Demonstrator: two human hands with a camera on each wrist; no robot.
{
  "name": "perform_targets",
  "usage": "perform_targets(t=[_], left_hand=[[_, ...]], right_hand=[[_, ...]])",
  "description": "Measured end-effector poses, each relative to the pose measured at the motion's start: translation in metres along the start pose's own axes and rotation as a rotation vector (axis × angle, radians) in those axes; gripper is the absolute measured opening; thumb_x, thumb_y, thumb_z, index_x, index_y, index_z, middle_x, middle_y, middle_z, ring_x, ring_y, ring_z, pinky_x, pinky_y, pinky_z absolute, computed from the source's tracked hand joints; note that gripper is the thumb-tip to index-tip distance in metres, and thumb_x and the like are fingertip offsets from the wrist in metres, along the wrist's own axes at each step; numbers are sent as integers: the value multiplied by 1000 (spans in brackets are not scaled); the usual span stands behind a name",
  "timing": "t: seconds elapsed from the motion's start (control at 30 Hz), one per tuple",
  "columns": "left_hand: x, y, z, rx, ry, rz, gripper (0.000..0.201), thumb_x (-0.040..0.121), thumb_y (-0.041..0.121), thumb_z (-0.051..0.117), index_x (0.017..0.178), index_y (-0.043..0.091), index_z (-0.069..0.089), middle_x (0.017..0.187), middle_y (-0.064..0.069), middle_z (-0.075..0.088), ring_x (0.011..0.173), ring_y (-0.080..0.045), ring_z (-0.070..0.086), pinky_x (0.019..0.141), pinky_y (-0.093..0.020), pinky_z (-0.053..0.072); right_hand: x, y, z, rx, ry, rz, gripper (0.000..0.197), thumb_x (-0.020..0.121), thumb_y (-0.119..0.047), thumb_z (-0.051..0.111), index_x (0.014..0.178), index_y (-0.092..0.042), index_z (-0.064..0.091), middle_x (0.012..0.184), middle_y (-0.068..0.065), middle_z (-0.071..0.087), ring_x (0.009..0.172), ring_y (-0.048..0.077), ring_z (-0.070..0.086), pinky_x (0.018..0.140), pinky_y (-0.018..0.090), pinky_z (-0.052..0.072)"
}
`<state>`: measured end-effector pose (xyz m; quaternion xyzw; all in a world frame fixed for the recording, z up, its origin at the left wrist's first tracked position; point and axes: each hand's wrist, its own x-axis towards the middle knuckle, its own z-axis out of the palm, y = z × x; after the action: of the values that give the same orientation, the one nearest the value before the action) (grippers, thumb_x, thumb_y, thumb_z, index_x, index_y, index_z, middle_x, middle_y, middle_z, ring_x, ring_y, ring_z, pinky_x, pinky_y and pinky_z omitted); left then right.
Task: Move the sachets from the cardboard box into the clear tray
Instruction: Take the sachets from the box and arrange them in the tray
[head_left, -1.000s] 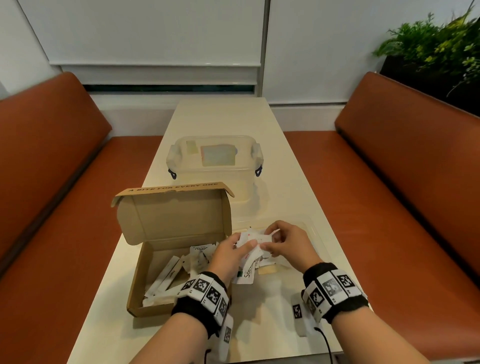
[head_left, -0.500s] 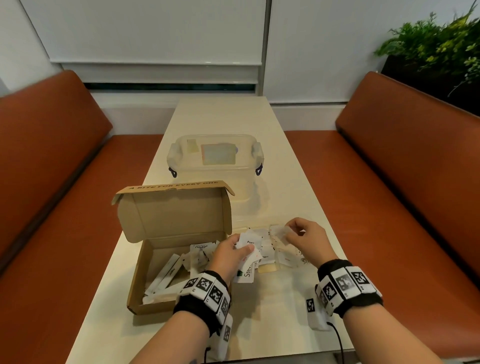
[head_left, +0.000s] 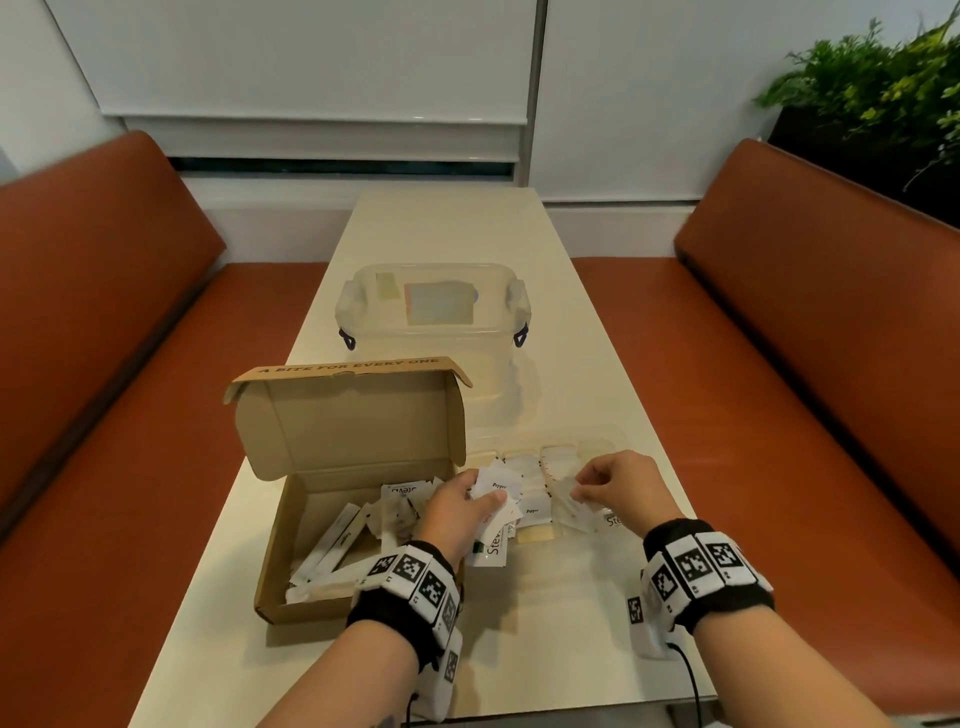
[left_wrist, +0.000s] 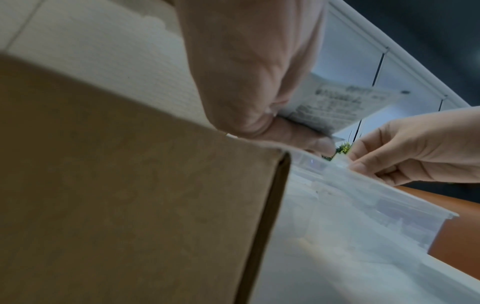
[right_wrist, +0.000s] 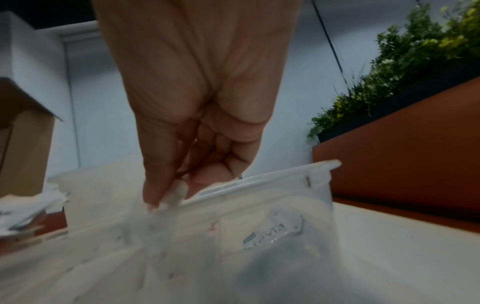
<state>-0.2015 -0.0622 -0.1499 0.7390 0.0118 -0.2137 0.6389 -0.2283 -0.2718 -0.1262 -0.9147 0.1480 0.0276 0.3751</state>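
The open cardboard box (head_left: 291, 561) sits at the table's left with several white sachets (head_left: 343, 535) inside. Right beside it lies the clear tray (head_left: 602, 434), with sachets (head_left: 530, 499) lying in its compartments, one marked Stevia (right_wrist: 270, 232). My left hand (head_left: 483, 493) hovers at the box's right edge and grips a small bunch of white sachets (head_left: 496, 486), also seen from below (left_wrist: 337, 107). My right hand (head_left: 579, 486) is over the tray's right part. Its thumb and fingertips (right_wrist: 153, 195) pinch one pale sachet (right_wrist: 176, 191) at the tray rim (right_wrist: 285, 174).
A clear lidded container (head_left: 431, 322) stands behind the box, whose lid (head_left: 348, 415) stands upright. Orange bench seats (head_left: 779, 364) flank the narrow table (head_left: 561, 623). A planter (head_left: 872, 93) is at the far right.
My right hand has left the bunch in the left hand and moved right over the tray, taking one sachet with it. The left hand has stayed put with its bunch.
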Motion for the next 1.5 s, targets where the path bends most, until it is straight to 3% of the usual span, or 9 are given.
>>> perform_targets(t=[0.1,0.23,0.57,0.77,0.9,1.07,1.17,1.4,1.5], left_hand=[[0,-1,0,-9,0,-3,14,92,13,60,96,25,64,99,-5,72,89,-23,69,81,-39,57],[0,-1,0,5,-8,-2,14,92,14,60,97,26,64,98,-3,72,90,-22,69,81,-39,57],[1,-1,-1,20,-6,4,15,92,13,60,95,27,63,94,0,72,87,-22,70,77,-37,58],[0,-1,0,26,-6,-3,19,91,13,61,109,20,61,103,-6,71,92,-26,69,83,-42,56],[1,-2,0,25,-9,10,15,91,10,61,100,22,63,99,-6,72,90,-27,69,83,-45,56],[4,-2,-1,42,-6,1,19,91,12,61,108,19,62,103,-6,71,93,-25,69,86,-45,55],[4,-3,0,48,-11,10,15,91,12,61,103,21,63,104,-5,71,92,-23,69,86,-42,55],[3,-3,0,41,-6,-2,25,91,11,61,115,16,61,107,-6,70,97,-25,67,89,-45,54],[3,-3,0,47,-4,-2,26,91,13,61,116,16,61,107,-5,70,96,-23,67,87,-42,55]], right_hand=[[3,3,4,-140,-34,-9,8,82,-10,71,88,-11,75,81,-2,68,70,4,57,57,5,40],[4,4,7,-257,-69,-32,15,84,-4,65,94,-10,74,93,2,71,77,7,56,69,10,41],[2,-4,8,-391,-104,-109,18,82,0,57,80,-18,61,86,0,66,75,14,58,64,17,43],[-1,-4,16,-449,-101,-208,25,78,5,51,76,-19,49,76,-4,54,73,15,50,62,21,36],[-6,1,20,-473,-93,-215,23,81,4,49,78,-19,47,80,-3,53,74,15,47,64,23,37],[-10,7,16,-451,-66,-196,15,84,-2,57,83,-17,53,85,-2,55,81,16,53,73,23,44],[-11,9,15,-489,-56,-196,9,87,-6,56,90,-12,61,91,2,59,86,17,55,76,25,46],[-9,9,16,-538,-57,-215,7,85,-10,60,86,-15,64,90,-1,59,82,13,51,73,22,44],[-10,9,17,-542,-60,-206,9,83,-11,61,81,-18,66,80,-6,55,76,11,50,67,19,41]])
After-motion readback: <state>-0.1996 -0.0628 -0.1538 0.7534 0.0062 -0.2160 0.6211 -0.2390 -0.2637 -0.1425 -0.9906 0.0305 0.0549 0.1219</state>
